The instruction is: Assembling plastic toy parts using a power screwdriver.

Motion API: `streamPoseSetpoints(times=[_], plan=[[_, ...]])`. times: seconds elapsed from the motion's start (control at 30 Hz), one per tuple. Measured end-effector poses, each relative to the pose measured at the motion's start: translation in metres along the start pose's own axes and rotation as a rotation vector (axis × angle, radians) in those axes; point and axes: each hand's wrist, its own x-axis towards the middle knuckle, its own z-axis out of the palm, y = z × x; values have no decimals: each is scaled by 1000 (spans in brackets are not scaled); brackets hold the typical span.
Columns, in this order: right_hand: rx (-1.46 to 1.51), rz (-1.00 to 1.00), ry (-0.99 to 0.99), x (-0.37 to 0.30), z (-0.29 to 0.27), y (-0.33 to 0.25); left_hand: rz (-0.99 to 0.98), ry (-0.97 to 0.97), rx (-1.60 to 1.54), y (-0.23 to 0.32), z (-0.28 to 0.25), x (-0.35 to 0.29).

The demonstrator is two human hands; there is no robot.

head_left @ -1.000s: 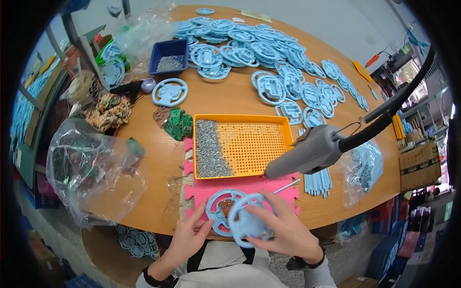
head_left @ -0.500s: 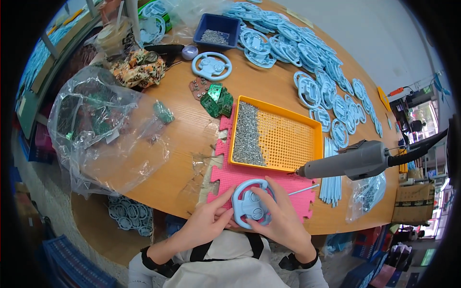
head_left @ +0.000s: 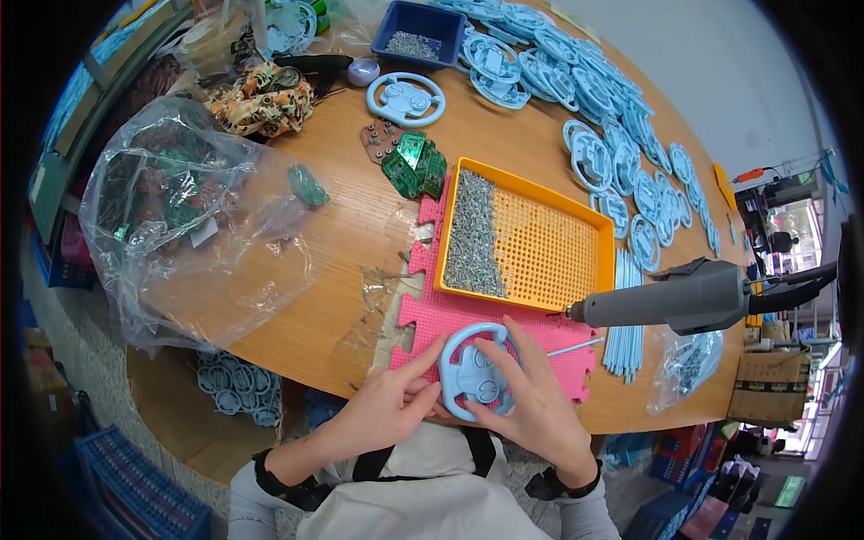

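I have the light-blue toy steering wheel (head_left: 477, 373) gripped between both hands, on the near side of the yellow tray (head_left: 558, 247). My left hand (head_left: 387, 407) pinches the wheel's left rim, its fingers bent; my right hand (head_left: 538, 407) closes thumb and fingers on the right part.

The pink mat (head_left: 430, 317) reaches out from under the tray on its left and near sides, with jigsaw-cut edges. The near edge of the wooden table (head_left: 351, 310) curves past on my side of the tray, and my wrists are out beyond it. Left of the tray, brown wood shows as far as the clear plastic bag (head_left: 135, 270). To the right, the grey electric screwdriver (head_left: 666, 301) crowds the tray's near right corner, its tip right by the rim.

The tray holds small silvery fasteners (head_left: 472, 243) heaped at its left end, its holed floor showing elsewhere. Beyond its far left corner, a dark-blue bin (head_left: 416, 61) holds more silvery bits. The bag, well left of the tray, contains green and brown circuit boards.
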Motion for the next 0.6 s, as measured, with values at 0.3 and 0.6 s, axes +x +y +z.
streamPoseSetpoints(times=[0.3, 0.6], plan=[[44, -153, -14, 8, 13, 23, -271, -105, -34, 23, -10, 26], [-59, -352, -44, 34, 16, 30, -434, -212, -188, 28, -18, 40]])
